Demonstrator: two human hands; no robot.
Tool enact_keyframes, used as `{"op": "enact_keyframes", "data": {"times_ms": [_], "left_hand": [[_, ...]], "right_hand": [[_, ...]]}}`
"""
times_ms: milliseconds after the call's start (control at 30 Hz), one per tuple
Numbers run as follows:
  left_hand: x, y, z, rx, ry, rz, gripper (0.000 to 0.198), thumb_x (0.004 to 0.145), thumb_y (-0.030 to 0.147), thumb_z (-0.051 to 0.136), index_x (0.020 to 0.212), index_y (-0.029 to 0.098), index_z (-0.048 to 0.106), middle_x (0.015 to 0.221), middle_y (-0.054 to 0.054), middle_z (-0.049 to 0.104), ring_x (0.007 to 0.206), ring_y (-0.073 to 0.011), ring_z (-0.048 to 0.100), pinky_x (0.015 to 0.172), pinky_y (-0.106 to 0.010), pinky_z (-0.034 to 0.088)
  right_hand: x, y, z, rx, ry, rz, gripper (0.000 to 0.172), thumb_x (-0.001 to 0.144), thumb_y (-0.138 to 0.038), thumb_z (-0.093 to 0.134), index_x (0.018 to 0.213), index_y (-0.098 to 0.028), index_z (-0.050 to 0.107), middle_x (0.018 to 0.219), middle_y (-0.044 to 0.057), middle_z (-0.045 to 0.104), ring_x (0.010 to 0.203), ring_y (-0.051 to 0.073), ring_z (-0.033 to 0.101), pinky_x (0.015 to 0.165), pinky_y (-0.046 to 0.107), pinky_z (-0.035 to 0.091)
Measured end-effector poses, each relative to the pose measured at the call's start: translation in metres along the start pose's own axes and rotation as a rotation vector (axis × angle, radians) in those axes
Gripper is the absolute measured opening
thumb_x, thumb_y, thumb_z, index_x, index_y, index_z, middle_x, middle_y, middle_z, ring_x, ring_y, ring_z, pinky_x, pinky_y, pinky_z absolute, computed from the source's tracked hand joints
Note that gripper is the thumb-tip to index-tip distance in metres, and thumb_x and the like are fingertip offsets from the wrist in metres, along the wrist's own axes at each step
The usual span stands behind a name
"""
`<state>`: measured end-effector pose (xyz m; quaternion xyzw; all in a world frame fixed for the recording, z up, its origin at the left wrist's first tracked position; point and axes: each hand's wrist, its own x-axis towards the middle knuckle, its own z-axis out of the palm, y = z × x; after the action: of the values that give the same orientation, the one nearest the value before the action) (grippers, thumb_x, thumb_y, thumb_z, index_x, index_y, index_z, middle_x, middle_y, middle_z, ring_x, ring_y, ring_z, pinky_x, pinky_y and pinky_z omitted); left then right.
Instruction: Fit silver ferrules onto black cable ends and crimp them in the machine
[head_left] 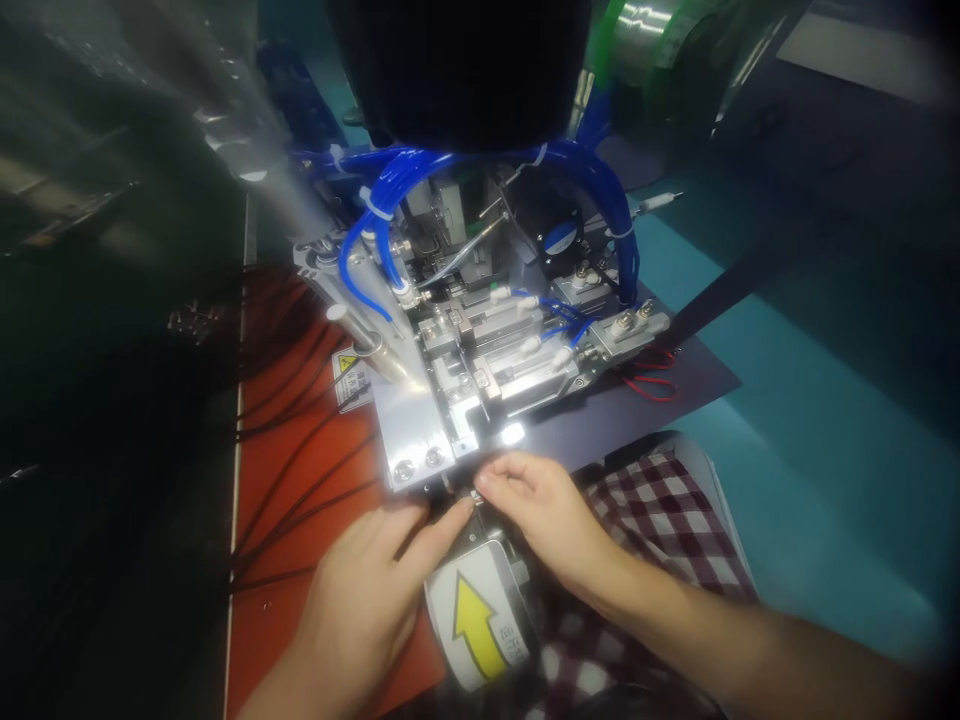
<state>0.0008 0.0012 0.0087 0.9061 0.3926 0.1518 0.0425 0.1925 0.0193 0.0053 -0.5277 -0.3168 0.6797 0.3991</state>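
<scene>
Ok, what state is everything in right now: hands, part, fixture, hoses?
left hand: index fingertip against the small part, grip unclear
right hand: fingertips pinched on the small part
small part: held at the fixture's front edge
fixture: lit, one bright spot near front
blue hoses: plugged in, looped
black cables: lying across the orange mat

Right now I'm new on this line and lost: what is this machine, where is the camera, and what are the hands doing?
The one picture comes from a camera worn on the person's head, looking down. The silver metal fixture with blue hoses is a bench machine, partly over an orange mat crossed by black cables. The left hand and right hand meet fingertips at a tiny metal piece by its front edge; whether either grip is closed is too small to tell. Below lies a white label with a yellow arrow, beside a red-and-white checked cloth.
</scene>
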Motion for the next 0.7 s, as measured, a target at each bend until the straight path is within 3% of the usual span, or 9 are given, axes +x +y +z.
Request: {"op": "enact_keyframes", "data": {"times_ms": [200,700], "left_hand": [[-0.005,-0.001,0.004,-0.023,0.020,-0.032,0.048,0.091,0.009,0.033,0.133,0.025,0.049,0.094,-0.007,0.057,0.077,-0.0187,0.052,0.062,-0.028,0.041],[-0.008,-0.001,0.006,-0.010,0.018,-0.032,0.046,0.092,0.010,0.034,0.132,0.026,0.051,0.092,-0.006,0.057,0.076,-0.0187,0.050,0.062,-0.028,0.040]], "right_hand": [[-0.001,0.002,0.001,-0.048,0.020,-0.042,0.016,0.080,-0.026,0.060,0.069,-0.015,0.060,0.064,-0.002,0.056,0.059,0.011,0.049,0.055,0.024,0.042],[-0.005,0.011,0.007,-0.108,0.084,-0.153,0.016,0.082,-0.030,0.058,0.074,-0.016,0.057,0.069,-0.001,0.055,0.062,0.013,0.051,0.057,0.026,0.043]]}}
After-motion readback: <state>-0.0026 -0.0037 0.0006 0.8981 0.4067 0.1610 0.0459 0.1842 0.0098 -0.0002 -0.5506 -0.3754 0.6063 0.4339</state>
